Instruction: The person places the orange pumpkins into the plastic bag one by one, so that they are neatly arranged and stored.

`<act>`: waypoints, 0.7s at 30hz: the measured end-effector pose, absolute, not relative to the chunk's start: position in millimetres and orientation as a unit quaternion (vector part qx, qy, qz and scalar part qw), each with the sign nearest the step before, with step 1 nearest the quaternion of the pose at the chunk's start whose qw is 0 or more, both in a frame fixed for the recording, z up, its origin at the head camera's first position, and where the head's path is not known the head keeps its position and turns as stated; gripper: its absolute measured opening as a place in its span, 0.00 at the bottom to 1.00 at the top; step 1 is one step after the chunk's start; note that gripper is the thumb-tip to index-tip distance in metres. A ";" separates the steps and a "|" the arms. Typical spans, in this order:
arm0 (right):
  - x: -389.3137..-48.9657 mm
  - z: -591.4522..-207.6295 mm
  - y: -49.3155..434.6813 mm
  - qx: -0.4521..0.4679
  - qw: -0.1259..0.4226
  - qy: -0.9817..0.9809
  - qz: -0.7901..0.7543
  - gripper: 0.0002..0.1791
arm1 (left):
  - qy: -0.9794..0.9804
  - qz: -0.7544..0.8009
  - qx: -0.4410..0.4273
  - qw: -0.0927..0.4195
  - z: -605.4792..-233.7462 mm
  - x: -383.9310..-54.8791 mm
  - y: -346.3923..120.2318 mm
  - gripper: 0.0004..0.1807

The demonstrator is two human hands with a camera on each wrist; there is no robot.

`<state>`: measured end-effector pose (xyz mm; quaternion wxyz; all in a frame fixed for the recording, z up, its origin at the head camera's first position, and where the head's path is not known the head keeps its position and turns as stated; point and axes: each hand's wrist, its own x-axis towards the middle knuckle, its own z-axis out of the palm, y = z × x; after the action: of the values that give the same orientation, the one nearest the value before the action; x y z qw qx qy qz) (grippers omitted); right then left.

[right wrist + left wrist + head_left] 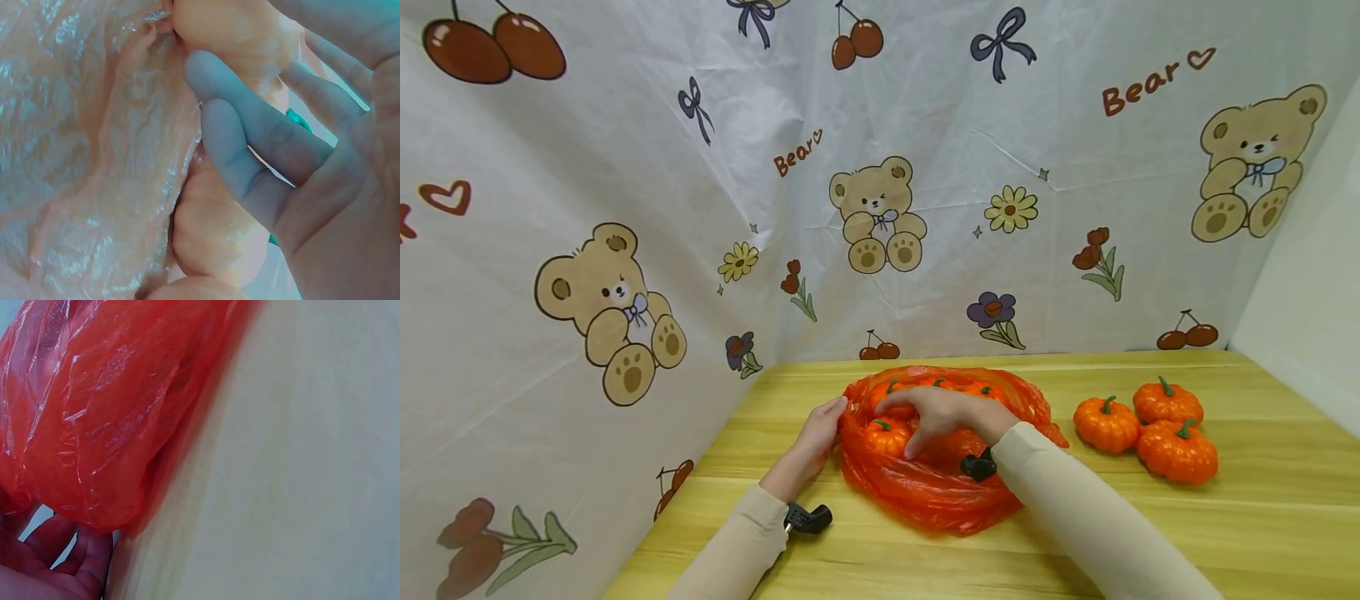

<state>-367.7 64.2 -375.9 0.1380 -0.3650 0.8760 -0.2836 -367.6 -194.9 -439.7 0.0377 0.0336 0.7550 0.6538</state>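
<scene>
A translucent red plastic bag (917,496) lies with its mouth wide on the table, several small orange pumpkins inside it. My left hand (822,429) holds the bag's left rim; its fingers (94,556) lie against the plastic in the left wrist view, the thumb mostly cut off. Inside the mouth, my right hand (947,412) reaches over the pumpkins, thumb and fingers spread around the front-left pumpkin (886,437). In the right wrist view its fingers (269,131) are loosely bent near pale-looking pumpkins (219,225), without a visible grip.
To the right of the bag, three more orange pumpkins (1176,452) sit clustered on the wooden table (1262,533). A white sheet (940,108) printed with bears and flowers hangs behind and along the left side. A plain white wall (1311,292) borders the right.
</scene>
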 end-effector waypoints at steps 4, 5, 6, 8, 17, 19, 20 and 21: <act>-366.8 -371.5 69.3 -0.366 0.149 0.871 -0.292 0.39 | 0.758 0.650 0.034 0.038 -439.9 -367.2 -195.7 0.27; -366.8 -370.5 70.8 -0.364 0.151 0.871 -0.294 0.39 | 0.758 0.650 0.034 0.038 -439.9 -367.1 -195.7 0.27; -367.1 -369.6 72.2 -0.363 0.151 0.872 -0.293 0.39 | 0.758 0.650 0.034 0.038 -440.0 -367.0 -195.7 0.28; -367.1 -367.8 75.6 -0.358 0.147 0.876 -0.287 0.38 | 0.758 0.651 0.034 0.039 -439.9 -367.1 -195.3 0.28; -361.9 -357.2 93.9 -0.370 0.144 0.868 -0.299 0.39 | 0.756 0.652 0.035 0.041 -438.7 -367.3 -193.6 0.30; -359.1 -354.4 98.0 -0.370 0.154 0.862 -0.310 0.38 | 0.753 0.655 0.034 0.043 -438.4 -367.3 -193.7 0.29; -357.7 -353.4 100.2 -0.372 0.160 0.858 -0.316 0.37 | 0.753 0.656 0.034 0.043 -438.3 -367.4 -193.7 0.29; -356.0 -352.2 102.4 -0.371 0.165 0.856 -0.320 0.37 | 0.753 0.656 0.036 0.043 -438.5 -367.6 -193.7 0.29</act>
<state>-356.0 102.4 -352.2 0.1653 -0.3707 0.8562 -0.3198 -367.6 -193.7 -438.5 0.0433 0.0356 0.7529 0.6557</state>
